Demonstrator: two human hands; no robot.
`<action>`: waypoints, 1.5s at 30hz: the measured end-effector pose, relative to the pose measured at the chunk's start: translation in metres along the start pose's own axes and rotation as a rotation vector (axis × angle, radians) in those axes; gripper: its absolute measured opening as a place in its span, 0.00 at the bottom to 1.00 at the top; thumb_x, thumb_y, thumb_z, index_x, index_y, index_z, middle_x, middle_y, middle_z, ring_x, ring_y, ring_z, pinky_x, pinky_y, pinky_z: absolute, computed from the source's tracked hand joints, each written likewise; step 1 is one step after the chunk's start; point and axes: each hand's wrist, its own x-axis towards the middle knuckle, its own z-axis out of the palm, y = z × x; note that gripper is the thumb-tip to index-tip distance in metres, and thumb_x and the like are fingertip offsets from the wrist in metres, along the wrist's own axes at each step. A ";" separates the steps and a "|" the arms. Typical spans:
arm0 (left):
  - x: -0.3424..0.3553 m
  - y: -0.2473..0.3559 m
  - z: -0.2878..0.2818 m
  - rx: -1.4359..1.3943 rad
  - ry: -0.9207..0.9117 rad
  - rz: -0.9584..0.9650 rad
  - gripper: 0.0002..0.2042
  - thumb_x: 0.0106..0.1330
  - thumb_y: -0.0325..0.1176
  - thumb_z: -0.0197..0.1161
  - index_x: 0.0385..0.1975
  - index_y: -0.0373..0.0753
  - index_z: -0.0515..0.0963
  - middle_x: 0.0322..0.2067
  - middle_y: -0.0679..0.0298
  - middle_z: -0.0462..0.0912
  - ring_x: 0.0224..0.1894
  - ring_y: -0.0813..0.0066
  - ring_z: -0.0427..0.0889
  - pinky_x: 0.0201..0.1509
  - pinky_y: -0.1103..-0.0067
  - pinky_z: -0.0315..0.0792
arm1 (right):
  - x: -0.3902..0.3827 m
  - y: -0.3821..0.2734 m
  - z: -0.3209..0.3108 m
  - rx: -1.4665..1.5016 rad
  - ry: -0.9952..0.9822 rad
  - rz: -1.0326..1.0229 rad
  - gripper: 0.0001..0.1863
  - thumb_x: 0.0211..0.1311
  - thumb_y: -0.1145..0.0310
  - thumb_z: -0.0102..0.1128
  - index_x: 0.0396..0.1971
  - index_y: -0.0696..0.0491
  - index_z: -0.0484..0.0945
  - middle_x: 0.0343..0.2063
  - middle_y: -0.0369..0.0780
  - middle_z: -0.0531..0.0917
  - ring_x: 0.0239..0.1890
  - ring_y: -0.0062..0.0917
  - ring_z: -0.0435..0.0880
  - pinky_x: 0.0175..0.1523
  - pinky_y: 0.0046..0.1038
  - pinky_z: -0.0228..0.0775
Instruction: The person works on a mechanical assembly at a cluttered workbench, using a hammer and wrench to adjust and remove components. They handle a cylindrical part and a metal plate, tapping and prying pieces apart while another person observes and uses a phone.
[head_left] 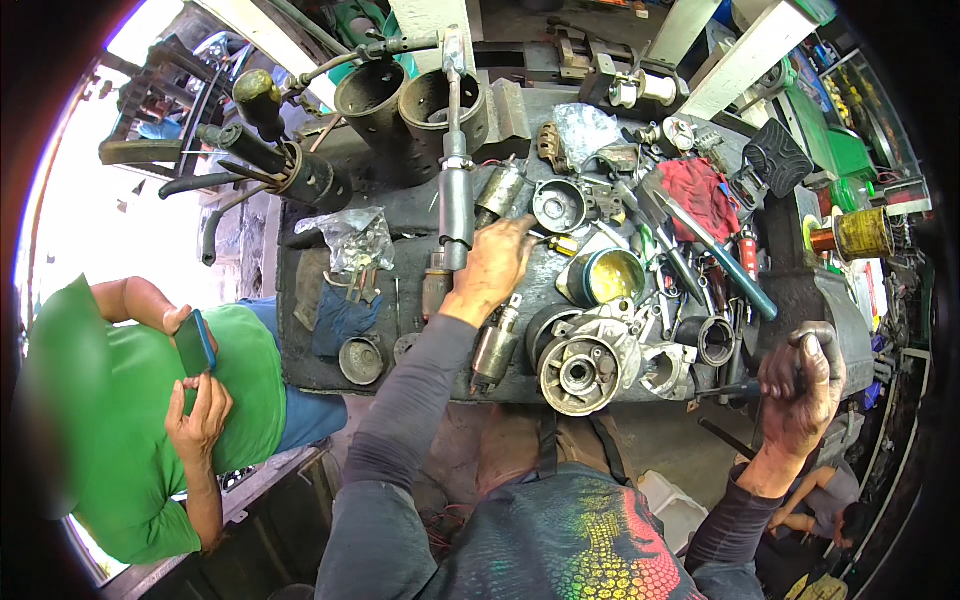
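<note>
On the dark workbench (315, 380), my left hand (492, 262) reaches among metal parts, its fingers curled over something I cannot make out. It is just below a hanging steel cylinder assembly (456, 205) and beside a round housing (559, 207). Close by are a small motor (495, 355), a tin of yellowish substance (617, 275) and a large cast housing (580, 370). At the bench's right front, my right hand (800, 385) is closed on a dark rod-like tool (735, 390), near a metal ring (714, 340).
A person in green (130, 400) stands at left, holding a phone (194, 344). Another person (820, 500) crouches at lower right. Upright metal pipes (370, 100), a red rag (698, 190), long-handled cutters (740, 270), assorted tools and a wire spool (862, 234) crowd the bench and its edges.
</note>
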 end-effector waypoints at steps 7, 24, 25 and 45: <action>-0.059 -0.021 -0.030 -0.033 -0.368 0.039 0.16 0.58 0.30 0.70 0.48 0.41 0.86 0.41 0.57 0.88 0.50 0.58 0.85 0.58 0.64 0.77 | 0.000 0.001 0.000 0.005 -0.014 0.011 0.14 0.73 0.63 0.60 0.36 0.60 0.76 0.12 0.30 0.64 0.12 0.12 0.58 0.19 0.20 0.56; -0.023 -0.027 0.018 0.194 -0.251 0.281 0.09 0.66 0.32 0.60 0.39 0.36 0.83 0.40 0.56 0.85 0.52 0.58 0.79 0.57 0.63 0.76 | -0.015 -0.014 0.010 0.013 -0.065 -0.052 0.14 0.72 0.64 0.60 0.36 0.61 0.75 0.11 0.30 0.64 0.11 0.12 0.58 0.18 0.21 0.56; -0.017 -0.023 0.023 0.162 -0.224 0.244 0.09 0.68 0.32 0.58 0.38 0.35 0.83 0.39 0.53 0.86 0.51 0.55 0.80 0.56 0.62 0.77 | -0.015 -0.015 0.010 0.025 -0.068 -0.078 0.14 0.73 0.63 0.58 0.36 0.62 0.74 0.11 0.30 0.62 0.11 0.13 0.58 0.18 0.21 0.56; -0.040 0.042 0.014 -0.515 0.049 -0.481 0.14 0.65 0.26 0.64 0.49 0.39 0.86 0.41 0.53 0.90 0.43 0.65 0.91 0.51 0.73 0.81 | -0.031 -0.035 0.104 0.359 -0.398 -0.208 0.17 0.77 0.63 0.52 0.37 0.65 0.74 0.10 0.34 0.66 0.08 0.13 0.59 0.17 0.24 0.55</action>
